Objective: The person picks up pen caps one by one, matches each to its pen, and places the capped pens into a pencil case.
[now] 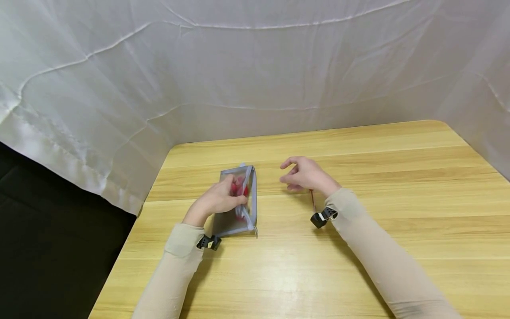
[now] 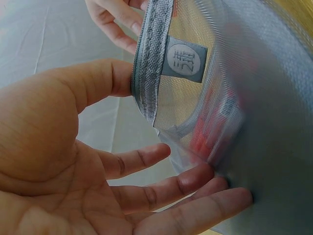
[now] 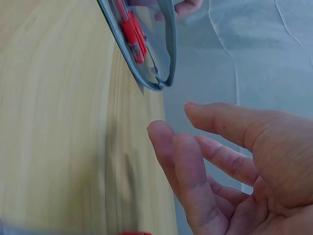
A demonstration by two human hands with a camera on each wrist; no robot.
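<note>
White cloth (image 1: pixel 255 66) hangs as a backdrop behind and to both sides of a light wooden table (image 1: pixel 358 248), which serves as the work surface. Lying flat on the table toward its left side is a grey mesh pouch (image 1: pixel 249 208), with a zip running along its right edge and the pull at the near corner. Red items (image 1: pixel 240 188) show through the mesh inside the pouch; their exact type cannot be determined. The left hand (image 1: pixel 217 201) rests on top of the pouch, thumb curled over the zip-side edge and fingers wrapped around the mesh, so it holds the pouch in place. The left wrist view confirms the thumb pressed on the woven edge band beside a small grey label (image 2: pixel 185 59). The right hand (image 1: pixel 304 175) hovers just right of the pouch, apart from it, fingers loosely bent and holding nothing. For good control, the left hand should probably pin the pouch firmly near the zip so the mesh stays taut, while the right hand approaches the opening squarely, avoiding snagging the mesh or spilling the contents.
</note>
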